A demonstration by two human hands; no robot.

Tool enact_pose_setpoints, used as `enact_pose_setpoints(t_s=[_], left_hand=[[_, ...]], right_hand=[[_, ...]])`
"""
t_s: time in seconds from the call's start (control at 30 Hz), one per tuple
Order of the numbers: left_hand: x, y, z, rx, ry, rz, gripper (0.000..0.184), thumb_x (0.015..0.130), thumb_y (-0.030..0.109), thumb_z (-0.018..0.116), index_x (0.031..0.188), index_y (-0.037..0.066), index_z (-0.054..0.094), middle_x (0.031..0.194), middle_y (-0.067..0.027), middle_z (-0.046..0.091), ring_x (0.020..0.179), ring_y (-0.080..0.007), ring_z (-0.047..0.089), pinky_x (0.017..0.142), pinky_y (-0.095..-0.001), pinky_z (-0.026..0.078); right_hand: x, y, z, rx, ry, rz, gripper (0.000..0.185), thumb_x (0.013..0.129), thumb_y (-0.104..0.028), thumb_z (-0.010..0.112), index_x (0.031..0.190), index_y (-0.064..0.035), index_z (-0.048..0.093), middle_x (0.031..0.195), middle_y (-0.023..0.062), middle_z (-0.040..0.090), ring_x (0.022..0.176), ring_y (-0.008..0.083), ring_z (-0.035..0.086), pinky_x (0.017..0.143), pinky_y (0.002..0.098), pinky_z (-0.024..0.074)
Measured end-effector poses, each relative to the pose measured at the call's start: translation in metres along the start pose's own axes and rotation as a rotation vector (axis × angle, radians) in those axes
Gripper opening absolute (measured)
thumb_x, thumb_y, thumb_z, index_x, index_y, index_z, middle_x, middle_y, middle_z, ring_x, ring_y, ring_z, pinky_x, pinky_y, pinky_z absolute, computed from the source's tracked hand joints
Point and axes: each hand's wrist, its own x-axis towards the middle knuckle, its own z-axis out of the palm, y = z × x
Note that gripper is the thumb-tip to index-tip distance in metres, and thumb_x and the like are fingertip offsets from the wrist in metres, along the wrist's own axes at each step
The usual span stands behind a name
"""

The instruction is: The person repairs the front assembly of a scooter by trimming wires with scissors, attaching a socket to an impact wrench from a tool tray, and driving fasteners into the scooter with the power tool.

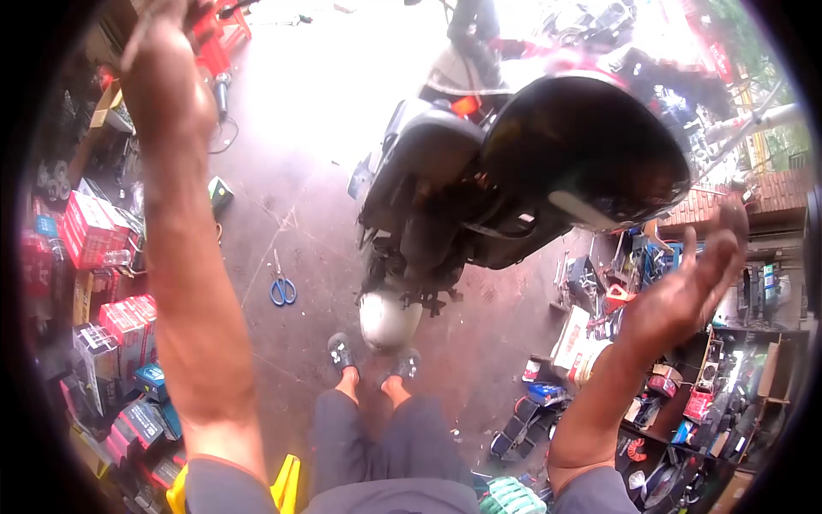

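Observation:
Both of my arms are raised and spread apart. My left hand [167, 51] is at the upper left edge of the view, blurred, and its fingers are mostly cut off or hidden. On the right, my right hand [689, 287] is lifted with its fingers spread and nothing in it. Between the arms stands a dark motorcycle or scooter [428, 180], with a large glossy black rounded part [591, 146] on top. Neither hand touches it. A pale round part [388, 321] lies at its near end, just beyond my feet.
Blue-handled scissors [282, 289] lie on the dark floor [282, 351]. Red and white boxes [90, 227] are stacked at the left. Shelves with boxes and parts [698, 403] fill the right. Something yellow [287, 484] stands beside my legs.

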Motion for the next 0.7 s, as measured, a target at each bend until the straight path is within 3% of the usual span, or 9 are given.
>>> enact_pose_setpoints(t_s=[0.07,0.13,0.17,0.27,0.3,0.43,0.47,0.57,0.7], left_hand=[[0.041,0.007,0.018,0.229,-0.155,0.095,0.030,0.095,0.022,0.053,0.115,0.003,0.065,0.114,-0.0143,0.066,0.097,-0.0230,0.063,0.086,-0.0358,0.049],[0.066,0.011,0.044,0.482,-0.348,0.178,0.032,0.096,0.023,0.052,0.117,0.003,0.064,0.117,-0.0151,0.064,0.102,-0.0242,0.061,0.090,-0.0366,0.047],[0.078,0.013,0.055,0.594,-0.434,0.208,0.032,0.096,0.023,0.051,0.118,0.003,0.063,0.119,-0.0155,0.063,0.105,-0.0248,0.060,0.092,-0.0370,0.046],[0.093,0.009,0.082,0.842,-0.640,0.275,0.034,0.096,0.024,0.050,0.122,0.004,0.061,0.125,-0.0167,0.060,0.113,-0.0267,0.056,0.098,-0.0383,0.043],[0.095,0.010,0.088,0.889,-0.676,0.299,0.035,0.096,0.024,0.050,0.123,0.004,0.061,0.127,-0.0171,0.059,0.115,-0.0273,0.055,0.100,-0.0387,0.042],[0.109,0.004,0.097,1.030,-0.777,0.452,0.038,0.096,0.024,0.049,0.125,0.003,0.059,0.134,-0.0187,0.055,0.125,-0.0293,0.050,0.107,-0.0405,0.038],[0.112,0.000,0.094,1.031,-0.790,0.451,0.037,0.096,0.024,0.049,0.125,0.003,0.059,0.132,-0.0186,0.055,0.123,-0.0287,0.050,0.105,-0.0401,0.038],[0.094,0.018,0.086,1.012,-0.813,0.452,0.036,0.096,0.023,0.050,0.123,0.003,0.060,0.127,-0.0182,0.057,0.114,-0.0267,0.051,0.098,-0.0388,0.039],[0.055,0.051,0.064,1.014,-0.815,0.471,0.034,0.095,0.022,0.051,0.121,0.003,0.062,0.121,-0.0177,0.060,0.103,-0.0241,0.052,0.088,-0.0372,0.039]], right_hand=[[0.011,-0.006,0.017,0.099,-0.140,0.102,0.045,0.100,-0.034,0.054,0.126,0.0022,0.052,0.133,0.0147,0.048,0.117,0.0227,0.053,0.099,0.0344,0.0431],[0.009,0.003,0.039,-0.348,-0.054,-0.175,0.042,0.096,-0.034,0.062,0.122,-0.0007,0.056,0.120,0.0140,0.054,0.112,0.0222,0.053,0.096,0.0340,0.0425],[0.012,0.006,0.041,-0.277,-0.015,-0.188,0.033,0.095,-0.031,0.064,0.111,-0.0025,0.060,0.105,0.0114,0.056,0.102,0.0218,0.052,0.090,0.0352,0.0429],[0.024,0.016,0.036,-0.167,0.012,-0.010,0.028,0.095,-0.031,0.064,0.098,-0.0033,0.060,0.094,0.0079,0.054,0.093,0.0205,0.051,0.084,0.0349,0.0418],[0.026,0.018,0.038,-0.239,0.025,-0.098,0.025,0.096,-0.027,0.063,0.089,-0.0040,0.058,0.088,0.0060,0.052,0.087,0.0205,0.048,0.079,0.0351,0.0399],[0.028,0.034,0.042,-0.326,0.063,-0.342,0.021,0.097,-0.023,0.060,0.089,-0.0032,0.057,0.088,0.0072,0.052,0.087,0.0223,0.049,0.080,0.0365,0.0396],[0.027,0.035,0.042,-0.267,0.068,-0.252,0.021,0.097,-0.023,0.060,0.090,-0.0034,0.058,0.090,0.0075,0.053,0.087,0.0222,0.050,0.081,0.0358,0.0398],[0.025,0.041,0.043,-0.224,0.106,-0.283,0.020,0.097,-0.022,0.061,0.091,-0.0032,0.057,0.091,0.0076,0.054,0.088,0.0199,0.050,0.079,0.0326,0.0417],[0.032,0.069,0.029,-0.040,0.107,-0.063,0.033,0.100,-0.034,0.054,0.094,-0.0023,0.058,0.093,0.0062,0.056,0.086,0.0164,0.052,0.081,0.0309,0.0437]])
